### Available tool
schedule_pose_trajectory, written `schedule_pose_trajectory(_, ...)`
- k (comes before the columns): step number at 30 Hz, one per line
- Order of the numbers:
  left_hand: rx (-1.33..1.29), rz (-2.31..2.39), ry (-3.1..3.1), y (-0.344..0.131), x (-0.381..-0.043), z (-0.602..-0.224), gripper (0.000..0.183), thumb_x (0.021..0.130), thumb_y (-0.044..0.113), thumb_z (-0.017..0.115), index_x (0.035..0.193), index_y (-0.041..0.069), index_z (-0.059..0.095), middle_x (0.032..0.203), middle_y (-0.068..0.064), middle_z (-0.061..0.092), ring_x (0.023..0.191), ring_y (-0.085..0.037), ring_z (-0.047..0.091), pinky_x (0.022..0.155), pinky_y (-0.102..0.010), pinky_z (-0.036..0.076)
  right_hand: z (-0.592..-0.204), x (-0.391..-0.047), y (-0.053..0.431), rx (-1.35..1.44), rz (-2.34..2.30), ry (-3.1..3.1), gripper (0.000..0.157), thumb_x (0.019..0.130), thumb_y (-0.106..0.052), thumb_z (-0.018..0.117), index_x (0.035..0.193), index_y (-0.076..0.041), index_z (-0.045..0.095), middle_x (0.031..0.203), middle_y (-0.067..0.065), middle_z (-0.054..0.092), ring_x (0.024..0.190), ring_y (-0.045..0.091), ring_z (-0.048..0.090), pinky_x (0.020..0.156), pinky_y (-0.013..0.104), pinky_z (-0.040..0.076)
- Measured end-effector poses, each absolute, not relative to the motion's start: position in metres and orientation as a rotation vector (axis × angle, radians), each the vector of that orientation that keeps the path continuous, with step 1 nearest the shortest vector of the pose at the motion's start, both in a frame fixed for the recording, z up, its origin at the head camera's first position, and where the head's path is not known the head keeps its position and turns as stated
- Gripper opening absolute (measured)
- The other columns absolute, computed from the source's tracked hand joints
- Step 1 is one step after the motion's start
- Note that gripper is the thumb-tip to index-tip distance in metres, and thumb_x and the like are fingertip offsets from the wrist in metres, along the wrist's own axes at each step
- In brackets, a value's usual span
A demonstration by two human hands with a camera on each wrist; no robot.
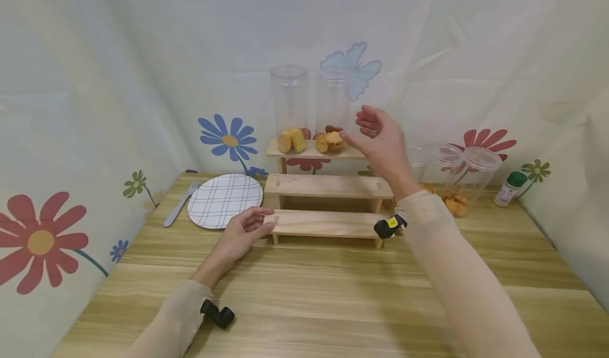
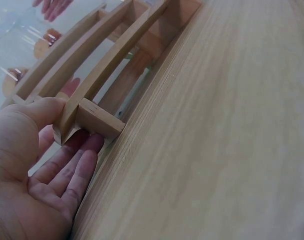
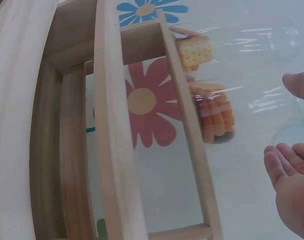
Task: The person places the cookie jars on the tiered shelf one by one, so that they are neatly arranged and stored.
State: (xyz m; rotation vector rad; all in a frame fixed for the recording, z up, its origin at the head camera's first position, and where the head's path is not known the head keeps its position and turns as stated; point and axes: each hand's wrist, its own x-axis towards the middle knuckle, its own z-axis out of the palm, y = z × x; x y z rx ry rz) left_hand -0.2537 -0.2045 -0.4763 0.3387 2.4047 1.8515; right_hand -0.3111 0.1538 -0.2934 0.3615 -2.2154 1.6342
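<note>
A three-tier wooden stand (image 1: 328, 223) rests on the table. My left hand (image 1: 240, 236) grips the left end of its lowest step; the left wrist view shows the thumb (image 2: 44, 110) on the step's edge and the fingers beneath. On the top step stand two clear jars: the left jar (image 1: 289, 101) contains square crackers and round biscuits, the right jar (image 1: 333, 104) flower-shaped and dark-filled biscuits. Beside the right jar, my right hand (image 1: 383, 144) is raised with nothing in it. Its thumb and fingers are apart, and in the right wrist view they stand clear of the jar.
Left of the stand lie a checked plate (image 1: 225, 201) and a fork (image 1: 182, 203). Several more clear jars (image 1: 476, 173) with biscuits stand at the right, partly behind my right arm. A green-capped shaker (image 1: 509, 189) stands near the table's right edge. A flowered curtain hangs behind.
</note>
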Motion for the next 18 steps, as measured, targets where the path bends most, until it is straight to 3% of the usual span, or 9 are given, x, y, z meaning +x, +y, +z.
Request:
schedule_pose_trajectory(10,0.346,1.841,2.415,-0.205,-0.254,-0.477,0.044,0.107,0.028,0.08,0.146,0.011,0.068,0.134,-0.018,0.075,0.114,-0.023,0.073,0.094,-0.025,0.059,-0.294,-0.274,0.185,0.391,1.631,-2.067,0.074,0.096,-0.023,0.091,0.16,-0.008,0.057,0.151,0.014,0.066,0.141,0.032,0.063,0.12,0.036,0.049)
schedule_pose_trajectory(18,0.351,1.848,2.415,-0.205,-0.254,-0.478,0.044,0.107,0.027,0.08,0.146,0.01,0.068,0.134,-0.018,0.075,0.113,-0.023,0.074,0.094,-0.026,0.06,-0.301,-0.247,0.215,0.368,1.593,-2.0,0.068,0.097,-0.011,0.089,0.158,-0.008,0.059,0.148,0.009,0.067,0.134,0.019,0.065,0.117,0.028,0.049)
